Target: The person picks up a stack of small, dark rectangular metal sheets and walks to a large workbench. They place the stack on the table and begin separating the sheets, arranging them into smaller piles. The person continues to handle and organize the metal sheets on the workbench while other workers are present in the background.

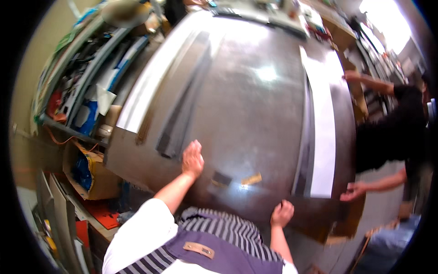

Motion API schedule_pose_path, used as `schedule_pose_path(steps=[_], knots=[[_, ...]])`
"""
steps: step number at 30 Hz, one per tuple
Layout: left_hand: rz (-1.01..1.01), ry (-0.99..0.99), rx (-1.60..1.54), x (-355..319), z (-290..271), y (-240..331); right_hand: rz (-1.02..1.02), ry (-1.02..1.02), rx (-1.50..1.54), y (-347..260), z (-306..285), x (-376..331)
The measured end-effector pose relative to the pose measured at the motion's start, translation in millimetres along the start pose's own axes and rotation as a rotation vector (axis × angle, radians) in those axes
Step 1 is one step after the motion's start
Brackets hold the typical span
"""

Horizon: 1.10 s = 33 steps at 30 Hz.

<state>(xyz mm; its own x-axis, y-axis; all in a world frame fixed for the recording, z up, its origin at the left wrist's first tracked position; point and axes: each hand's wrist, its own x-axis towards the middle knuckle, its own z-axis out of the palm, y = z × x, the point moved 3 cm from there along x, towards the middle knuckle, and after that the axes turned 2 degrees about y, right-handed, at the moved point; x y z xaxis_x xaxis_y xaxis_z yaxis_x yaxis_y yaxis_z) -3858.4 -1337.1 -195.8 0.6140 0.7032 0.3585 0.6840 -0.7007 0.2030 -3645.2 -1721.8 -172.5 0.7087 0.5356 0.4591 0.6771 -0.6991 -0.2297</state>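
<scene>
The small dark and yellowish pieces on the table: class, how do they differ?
Colour: the dark piece is mostly dark grey, the yellowish piece golden tan.
Slant: in the picture, the dark piece slopes down rightward, the yellowish piece upward.
Place: the dark piece lies nearer the left hand, the yellowish piece nearer the right hand.
Both lie on the table.

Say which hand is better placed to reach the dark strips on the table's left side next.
Probably the left hand: it is close to the near end of the dark strips, while the right hand is farther off, at the near edge of the table.
</scene>
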Motion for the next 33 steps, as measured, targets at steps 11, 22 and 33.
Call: schedule_pose_path(steps=[11,22,33], knots=[[-0.052,0.021,-0.097,-2,-7,6,-0.109,-0.100,-0.186,-7,-7,0],[-0.057,-0.023,-0.075,0,-15,9,-0.114,0.005,-0.062,-16,-18,9],[-0.065,-0.023,-0.069,1,-14,9,-0.079,-0.030,-0.030,-16,-18,15]])
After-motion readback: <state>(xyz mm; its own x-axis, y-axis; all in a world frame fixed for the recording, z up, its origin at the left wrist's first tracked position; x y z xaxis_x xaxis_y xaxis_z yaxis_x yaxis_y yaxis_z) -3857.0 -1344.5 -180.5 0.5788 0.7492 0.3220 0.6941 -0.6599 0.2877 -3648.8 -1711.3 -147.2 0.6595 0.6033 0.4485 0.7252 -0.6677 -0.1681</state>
